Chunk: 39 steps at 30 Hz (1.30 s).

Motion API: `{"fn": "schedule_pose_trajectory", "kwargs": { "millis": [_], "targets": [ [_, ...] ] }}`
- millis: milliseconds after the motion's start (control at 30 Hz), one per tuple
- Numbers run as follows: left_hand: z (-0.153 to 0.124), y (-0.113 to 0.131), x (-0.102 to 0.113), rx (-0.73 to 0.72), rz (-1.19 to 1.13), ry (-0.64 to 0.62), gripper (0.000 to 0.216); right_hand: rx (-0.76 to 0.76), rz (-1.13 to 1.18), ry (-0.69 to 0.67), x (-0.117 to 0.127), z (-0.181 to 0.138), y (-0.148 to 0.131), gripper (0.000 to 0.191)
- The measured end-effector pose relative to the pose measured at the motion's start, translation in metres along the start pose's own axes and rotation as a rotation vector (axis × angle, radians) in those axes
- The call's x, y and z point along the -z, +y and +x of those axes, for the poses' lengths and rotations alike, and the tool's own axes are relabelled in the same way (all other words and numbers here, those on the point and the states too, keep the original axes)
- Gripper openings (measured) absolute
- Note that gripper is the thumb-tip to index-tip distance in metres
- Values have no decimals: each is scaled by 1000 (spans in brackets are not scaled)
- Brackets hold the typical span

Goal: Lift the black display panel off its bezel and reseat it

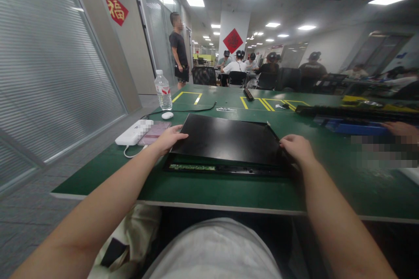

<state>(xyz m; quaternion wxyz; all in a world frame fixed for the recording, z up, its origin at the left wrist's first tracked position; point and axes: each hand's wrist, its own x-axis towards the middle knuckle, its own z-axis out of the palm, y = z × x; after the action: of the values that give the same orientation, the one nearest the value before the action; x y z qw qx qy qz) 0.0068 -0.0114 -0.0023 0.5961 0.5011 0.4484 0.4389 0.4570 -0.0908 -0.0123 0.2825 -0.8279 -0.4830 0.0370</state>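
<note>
Two edges of the dark panel point(229, 139), over the black frame point(248, 170) on the desk point(212, 194), seem to want even support from the left grip point(170, 139), pinching it at the frame's left, and the right grip point(298, 148), by the frame's right, its closure unclear.

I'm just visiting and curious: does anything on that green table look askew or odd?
The black panel, between the left hand and right hand, sits askew over a dark frame: their near edges don't line up, leaving a green circuit strip bare. No spill shows.
</note>
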Motion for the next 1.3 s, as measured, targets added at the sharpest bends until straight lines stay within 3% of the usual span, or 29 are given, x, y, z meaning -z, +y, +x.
{"fn": "schedule_pose_trajectory", "kwargs": {
  "millis": [167,367,1000,1167,1300],
  "targets": [
    [-1,1,0,4,32,2,54,-7,-9,9,-1,1,1,16],
    [-5,5,-4,4,56,89,52,-15,-11,-1,-1,0,0,14],
    [-3,-1,1,31,22,42,71,-64,99,-26,0,5,6,8],
    [0,-1,0,-1,8,112,48,-97,138,-49,1,2,4,10],
    [-2,5,-5,-22,-48,92,39,-89,133,-40,2,1,2,10]
  ]
}}
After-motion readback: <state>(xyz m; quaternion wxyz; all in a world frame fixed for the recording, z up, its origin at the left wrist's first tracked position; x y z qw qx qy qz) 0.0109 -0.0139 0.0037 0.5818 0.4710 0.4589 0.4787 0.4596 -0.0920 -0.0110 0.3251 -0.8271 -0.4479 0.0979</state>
